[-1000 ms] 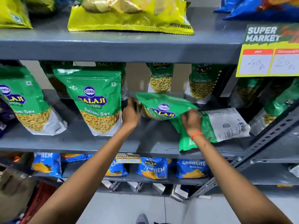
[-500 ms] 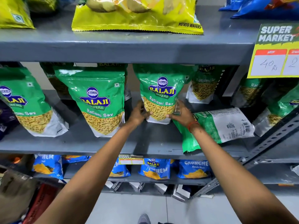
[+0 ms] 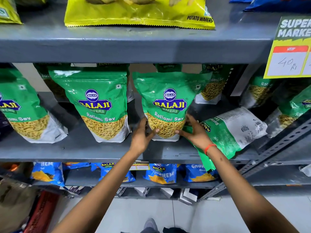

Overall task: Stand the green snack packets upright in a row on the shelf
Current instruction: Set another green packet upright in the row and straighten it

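A green Ratlami Sev packet (image 3: 168, 101) stands upright at the middle of the grey shelf (image 3: 84, 150). My left hand (image 3: 142, 137) and my right hand (image 3: 193, 132) hold its bottom from both sides. Left of it two more green packets stand upright, one (image 3: 99, 105) beside it and one (image 3: 21, 108) at the far left. To the right a green packet (image 3: 232, 132) lies flat, back side up, under my right wrist. More green packets (image 3: 212, 88) stand behind, against the back of the shelf.
A yellow potato wafers bag (image 3: 138, 14) lies on the shelf above. A price sign (image 3: 291, 52) hangs at the upper right. Blue snack packets (image 3: 159, 173) fill the shelf below. A slanted metal brace (image 3: 277, 148) crosses at the right.
The packet in my hands went from tilted flat to upright, then came forward and down onto the shelf. Both hands slid to its bottom edge.
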Tool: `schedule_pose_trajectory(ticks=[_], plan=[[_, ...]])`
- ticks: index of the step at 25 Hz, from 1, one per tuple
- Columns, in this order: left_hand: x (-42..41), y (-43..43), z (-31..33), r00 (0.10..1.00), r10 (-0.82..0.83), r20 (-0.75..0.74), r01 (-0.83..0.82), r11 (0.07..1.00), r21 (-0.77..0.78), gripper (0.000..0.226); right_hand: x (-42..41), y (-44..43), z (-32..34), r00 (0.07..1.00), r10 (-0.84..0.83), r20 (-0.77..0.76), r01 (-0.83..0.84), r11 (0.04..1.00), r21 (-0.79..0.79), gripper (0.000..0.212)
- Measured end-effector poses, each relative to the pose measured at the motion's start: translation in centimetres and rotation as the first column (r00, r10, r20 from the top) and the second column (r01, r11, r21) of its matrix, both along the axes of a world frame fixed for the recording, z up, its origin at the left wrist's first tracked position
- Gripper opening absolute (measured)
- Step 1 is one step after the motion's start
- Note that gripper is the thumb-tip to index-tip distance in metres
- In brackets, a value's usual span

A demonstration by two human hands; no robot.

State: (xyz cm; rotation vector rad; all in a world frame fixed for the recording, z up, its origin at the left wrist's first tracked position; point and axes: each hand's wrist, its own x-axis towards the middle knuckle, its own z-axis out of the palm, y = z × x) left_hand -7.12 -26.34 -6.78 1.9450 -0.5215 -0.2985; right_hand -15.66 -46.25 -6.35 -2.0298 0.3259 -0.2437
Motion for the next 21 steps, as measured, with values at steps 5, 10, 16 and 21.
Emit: schedule_pose_trajectory(ticks=[5, 10, 16, 21], plan=[[-0.1, -0.1, -0.1, 1.000, 0.001, 0.012, -0.001, 1.000, 0.016, 0.048, -0.3, 0.4, 0.1, 0.999, -0.031, 0.037, 0.031, 1.000, 0.001, 0.066], [-0.9, -0.3, -0.6, 1.000, 0.009, 0.008, -0.009, 1.000, 0.020, 0.073, -0.6, -0.1, 0.5, 0.998, -0.056, -0.037, 0.052, 0.995, -0.090, 0.076], [-6.2, -2.6, -0.6, 0.777, 0.176, 0.605, -0.182, 0.982, -0.052, 0.068, -5.2, -2.1, 0.0, 0.960, -0.269, -0.082, 0.170, 0.787, -0.593, 0.058], [-8.2, -8.3, -0.9, 0.689, -0.158, 0.708, 0.132, 0.987, 0.091, 0.055, -9.1, -4.5, -0.8, 0.951, -0.310, -0.025, 0.207, 0.693, -0.691, 0.045]])
